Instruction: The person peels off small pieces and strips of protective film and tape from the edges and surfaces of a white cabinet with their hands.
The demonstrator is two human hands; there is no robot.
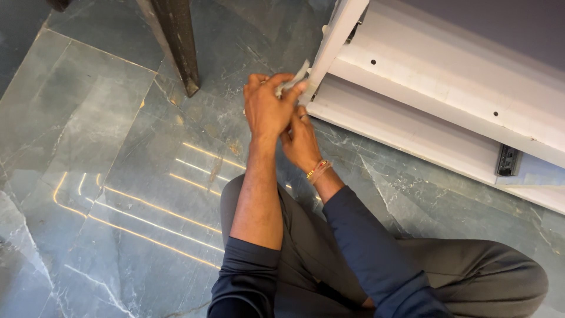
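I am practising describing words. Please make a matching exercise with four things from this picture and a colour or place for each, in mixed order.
Things:
1. Panel
2. Floor
3. Bracelet
4. Post

Descriptions:
A. dark, standing at the top left
B. white, lying at the right
C. grey-green marble with bright light lines
D. on the right wrist

Pairs: 1-B, 2-C, 3-D, 4-A
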